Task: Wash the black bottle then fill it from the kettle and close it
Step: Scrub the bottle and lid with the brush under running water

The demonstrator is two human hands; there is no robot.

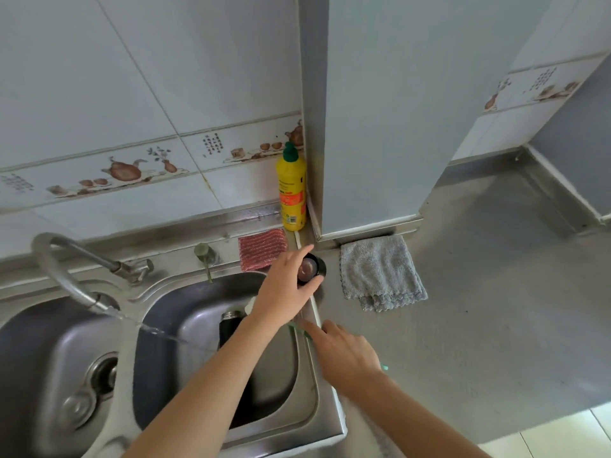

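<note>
The steel worktop [479, 292] runs off to the right of both hands, its bare grey surface reaching the tiled wall. Set into it, below and left of the fingers, is the double sink [185, 292]; the right basin lies under the left forearm, the left basin further left with its drain. The tap [66, 279] arches over the divider, well left of the fingers, and a stream of water runs from its spout into the right basin.

Just right of the left fingertips a grey cloth [380, 272] lies flat on the worktop. Beyond the fingers, against the wall corner, stands a yellow detergent bottle [291, 190] with a green cap, and just behind the left fingers lies a red scouring pad [261, 249].

The black bottle [229, 328] stands in the right basin, open-mouthed, just beneath the left wrist, which hides part of it.

The left hand [284, 292] reaches over the basin's edge, its fingers [297, 256] curled round the black bottle cap [312, 269], which sits at the sink's right rim, open side up.

The right hand [347, 355] lies nearer the viewer, its fingers bent round a thin green-handled tool [299, 328]; only the tool's two ends show, so what it is cannot be told.
</note>
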